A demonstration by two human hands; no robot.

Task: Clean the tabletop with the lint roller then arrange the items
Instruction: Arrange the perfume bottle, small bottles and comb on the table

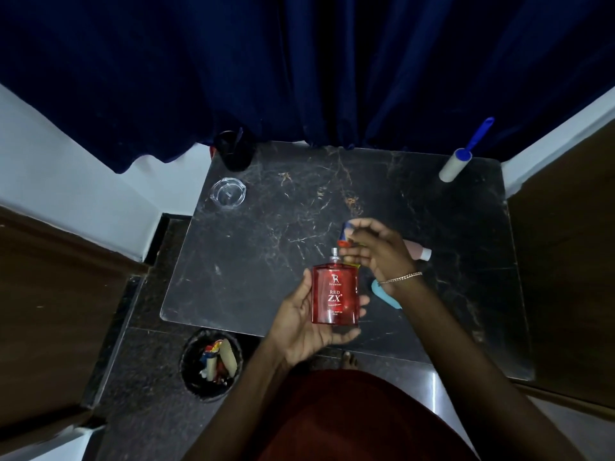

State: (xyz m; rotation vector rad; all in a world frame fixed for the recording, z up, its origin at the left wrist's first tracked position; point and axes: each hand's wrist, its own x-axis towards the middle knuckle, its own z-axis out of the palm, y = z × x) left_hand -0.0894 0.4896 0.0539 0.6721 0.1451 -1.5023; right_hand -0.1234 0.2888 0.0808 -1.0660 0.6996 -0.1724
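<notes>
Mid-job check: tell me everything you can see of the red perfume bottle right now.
The red perfume bottle is a flat, rectangular flask of clear red glass or plastic, printed "RED ZX" in pale letters. Its cap is off, which bares a silver spray nozzle on the neck. It is held upright above the near part of the dark marble tabletop, not resting on it. The left hand cradles it from behind and below, fingers wrapped round its lower right edge. The right hand hovers beside the nozzle, gripping small items.

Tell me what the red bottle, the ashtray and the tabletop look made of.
Red bottle: likely glass, glossy and see-through red, with a metal-looking spray neck. Ashtray: clear glass or hard plastic; the table shows through it. Tabletop: polished black stone or a marble-look laminate, with pale veins and sheen.
</notes>
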